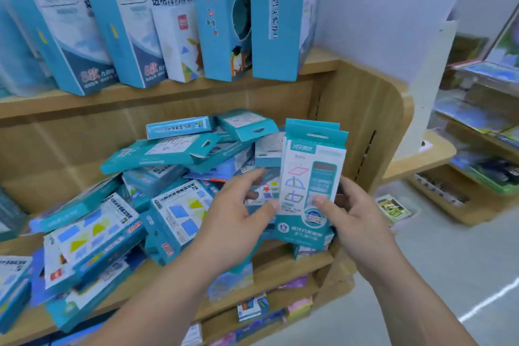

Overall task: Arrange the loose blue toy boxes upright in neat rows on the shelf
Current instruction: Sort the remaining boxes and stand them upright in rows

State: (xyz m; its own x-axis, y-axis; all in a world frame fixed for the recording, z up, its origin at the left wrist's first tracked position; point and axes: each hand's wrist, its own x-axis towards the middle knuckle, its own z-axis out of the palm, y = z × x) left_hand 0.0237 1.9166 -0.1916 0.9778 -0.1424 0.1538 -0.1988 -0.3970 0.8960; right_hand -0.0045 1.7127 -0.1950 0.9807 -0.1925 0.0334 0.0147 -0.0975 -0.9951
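Both hands were held just right of the heap (174, 213) of loose boxes on the shelf (280, 267). An upright blue box (311, 177) was clasped between them: the right hand (356, 211) curled round one edge, the left hand (238, 211) pinching the other. If it were stood against the heap, the tilted boxes could be nudged and sent sliding forward.
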